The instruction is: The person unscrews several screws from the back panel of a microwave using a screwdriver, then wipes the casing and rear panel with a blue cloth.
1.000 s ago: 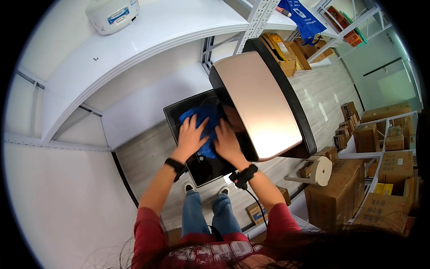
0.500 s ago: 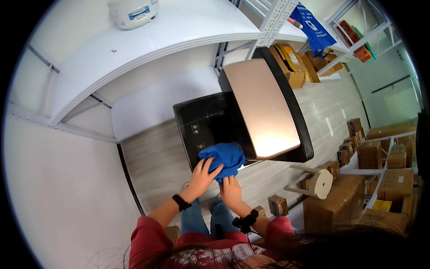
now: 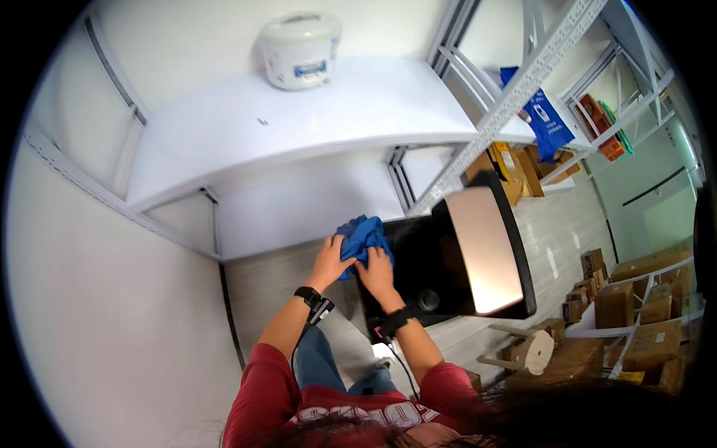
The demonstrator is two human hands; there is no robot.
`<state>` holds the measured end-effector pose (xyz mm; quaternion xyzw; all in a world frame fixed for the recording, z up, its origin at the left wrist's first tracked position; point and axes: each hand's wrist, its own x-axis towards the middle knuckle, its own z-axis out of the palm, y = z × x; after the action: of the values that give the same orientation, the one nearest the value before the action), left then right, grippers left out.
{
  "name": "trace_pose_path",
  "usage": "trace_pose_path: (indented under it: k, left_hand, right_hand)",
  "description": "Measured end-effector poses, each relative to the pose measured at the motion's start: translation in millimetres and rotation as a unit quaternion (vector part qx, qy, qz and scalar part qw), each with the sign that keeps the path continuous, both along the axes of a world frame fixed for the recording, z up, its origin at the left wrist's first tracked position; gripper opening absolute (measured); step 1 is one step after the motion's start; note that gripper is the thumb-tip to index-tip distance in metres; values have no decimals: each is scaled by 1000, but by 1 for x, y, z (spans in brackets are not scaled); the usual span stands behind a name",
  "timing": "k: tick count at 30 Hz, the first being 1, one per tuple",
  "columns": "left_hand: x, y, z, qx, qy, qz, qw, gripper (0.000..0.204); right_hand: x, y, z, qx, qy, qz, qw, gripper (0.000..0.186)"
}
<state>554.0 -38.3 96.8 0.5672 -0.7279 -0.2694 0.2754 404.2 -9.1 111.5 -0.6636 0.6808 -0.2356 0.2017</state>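
A crumpled blue cloth (image 3: 364,235) is bunched between my two hands, at the left edge of a black glossy panel (image 3: 414,261). My left hand (image 3: 329,263) grips the cloth's left side, with the fingertips partly hidden in its folds. My right hand (image 3: 376,273) has its fingers closed on the near right side of the cloth. Whether the cloth touches the panel, I cannot tell. Over the panel's right part stands a rose-gold and black housing (image 3: 489,254). A round dark knob or ring (image 3: 428,300) shows near the panel's front edge.
Ahead is a white shelf (image 3: 209,142) bearing a white rice cooker (image 3: 301,52). A perforated metal post (image 3: 515,93) rises behind the housing. At the right are a beige stool (image 3: 534,351), cardboard boxes (image 3: 614,305) and a blue bag (image 3: 549,123) on another shelf.
Both hands have carried the cloth from the panel's near edge away from me to its left edge. The view has tilted up, bringing the whole rice cooker into sight.
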Motion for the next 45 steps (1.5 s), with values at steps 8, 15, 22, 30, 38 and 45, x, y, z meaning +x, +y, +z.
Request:
trace_pose_path:
  k: [8, 15, 22, 30, 38, 45]
  left_hand:
    - [174, -48, 123, -182, -67, 131, 972, 70]
    - [236, -75, 170, -117, -37, 128, 984, 95]
    - [277, -127, 192, -66, 162, 142, 974, 35]
    - [270, -143, 337, -186, 206, -25, 960, 33]
    - [325, -179, 368, -302, 31, 10, 953, 45]
    - [365, -162, 205, -94, -291, 4, 952, 40]
  right_hand:
    - [99, -74, 157, -284, -65, 19, 956, 31]
    - [186, -118, 245, -255, -225, 206, 917, 28]
    - [192, -151, 226, -208, 11, 219, 953, 69]
    - [277, -240, 251, 64, -291, 299, 906, 68]
    - [326, -333, 295, -212, -307, 280, 885, 43]
    - [280, -345, 199, -62, 29, 366, 928, 49]
